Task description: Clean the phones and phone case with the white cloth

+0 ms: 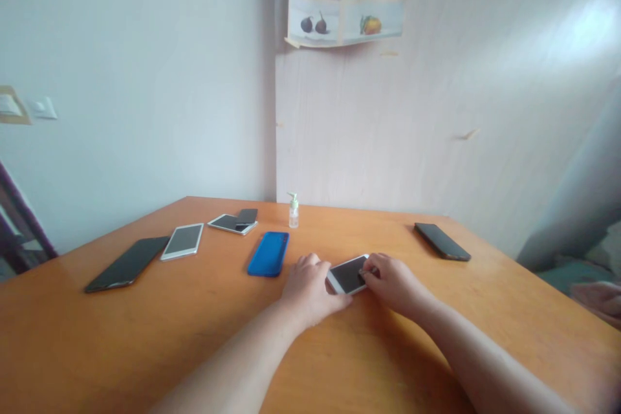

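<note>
A white smartphone [350, 275] with a dark screen lies face up on the wooden table, tilted a little in my view. My left hand [310, 288] grips its left end, with the thumb along the near edge and the fingers at the far side. Over the right part of the screen, my right hand [392, 281] is closed in a pinch. Something small shows at its fingertips, too small to name. To the left of my left hand is a blue phone case [268, 253].
A clear pump bottle [294, 215] stands towards the back of the table [194, 349]. Leftward lie a black tablet [129, 264], a white tablet [183, 241] and a white device [226, 223] under a small dark phone [247, 216]. A black phone [441, 241] is at right; another person's hand [599, 297] shows beyond.
</note>
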Motion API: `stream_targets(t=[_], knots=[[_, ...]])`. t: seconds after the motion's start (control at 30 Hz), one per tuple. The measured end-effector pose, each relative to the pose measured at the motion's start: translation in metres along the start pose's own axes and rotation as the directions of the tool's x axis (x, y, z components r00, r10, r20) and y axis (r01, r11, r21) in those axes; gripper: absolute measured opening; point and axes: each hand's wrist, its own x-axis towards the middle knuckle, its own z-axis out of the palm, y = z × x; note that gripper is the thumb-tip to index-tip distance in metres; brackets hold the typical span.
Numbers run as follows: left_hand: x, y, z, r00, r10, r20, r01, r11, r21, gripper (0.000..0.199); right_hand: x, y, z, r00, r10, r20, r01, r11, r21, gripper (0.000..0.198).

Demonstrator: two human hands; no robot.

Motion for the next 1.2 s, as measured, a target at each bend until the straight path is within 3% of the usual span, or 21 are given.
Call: stream_targets(t=[0.1,0.23,0.37,0.5,0.77,0.93,1.1,1.2], knots=[[0.000,0.000,-0.002,1.000,0.001,0.019,0.000,1.000,-0.010,0.053,0.005,0.015,-0.007,0.980,0.168,-0.102,-0.174,0.983,-0.053,0.008],[0.000,0.000,-0.003,0.999,0.024,0.024,-0.023,0.999,-0.033,0.050,0.009,0.030,-0.020,0.930,0.323,-0.177,-0.317,0.947,0.059,0.017],[0.001,0.001,-0.005,0.999,0.030,0.016,-0.029,0.998,-0.053,0.050,0.007,0.027,-0.025,0.905,0.339,-0.255,-0.306,0.938,0.163,0.020],[0.003,0.001,-0.004,0.997,-0.026,-0.066,0.024,0.999,-0.029,0.048,0.008,0.026,-0.024,0.883,0.364,-0.296,-0.306,0.925,0.223,0.021],[0.011,-0.002,-0.004,0.954,-0.274,-0.120,0.290,0.947,0.137,0.056,0.009,0.028,-0.024,0.868,0.373,-0.328,-0.282,0.914,0.292,0.022],[0.010,-0.014,-0.010,0.954,-0.243,-0.175,0.273,0.946,0.177,0.035,0.009,0.028,-0.023,0.866,0.372,-0.334,-0.273,0.911,0.308,0.025],[0.008,-0.048,-0.021,0.858,-0.455,-0.238,0.487,0.868,0.096,0.021,0.010,0.027,-0.023,0.864,0.384,-0.326,-0.276,0.902,0.332,0.026],[0.006,-0.060,-0.026,0.830,-0.505,-0.237,0.525,0.850,0.027,0.013,0.010,0.026,-0.025,0.864,0.380,-0.330,-0.272,0.904,0.329,0.026]])
